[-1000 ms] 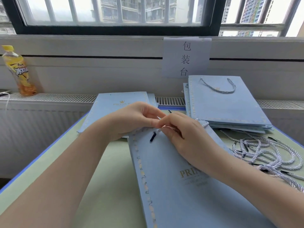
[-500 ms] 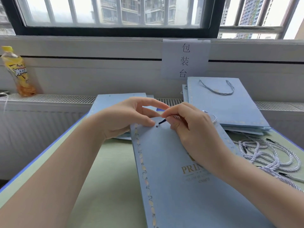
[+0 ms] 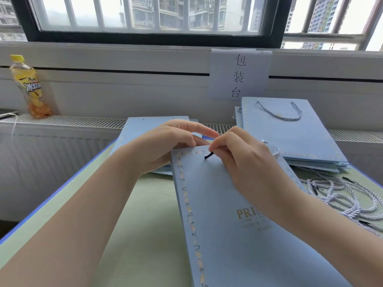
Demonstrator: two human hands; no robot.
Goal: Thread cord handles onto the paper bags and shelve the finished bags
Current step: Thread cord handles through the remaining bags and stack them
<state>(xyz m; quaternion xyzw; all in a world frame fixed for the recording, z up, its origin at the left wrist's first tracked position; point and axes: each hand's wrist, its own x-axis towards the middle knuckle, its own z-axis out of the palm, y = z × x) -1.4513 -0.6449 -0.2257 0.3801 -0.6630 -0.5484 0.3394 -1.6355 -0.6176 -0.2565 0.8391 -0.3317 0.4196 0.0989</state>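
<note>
The right hand's fingers pinched the dark tip of a twisted cord handle at the top edge of a light blue paper bag, just above centre frame. The cord looped out behind the hand toward the right. The left hand gripped the bag's top edge, thumb on the front, with its forefinger stretched toward the right hand and the other fingers curled behind the paper. The bag lay flat on the pale green surface, running from centre frame to the lower right, with gold lettering and a patterned border.

Beyond the left hand lay a stack of unthreaded bags. At right of centre sat a stack of finished bags, the top one carrying a cord handle. Loose cords lay tangled at the right edge. A yellow drink bottle stood at upper left, and a paper sign hung below the window.
</note>
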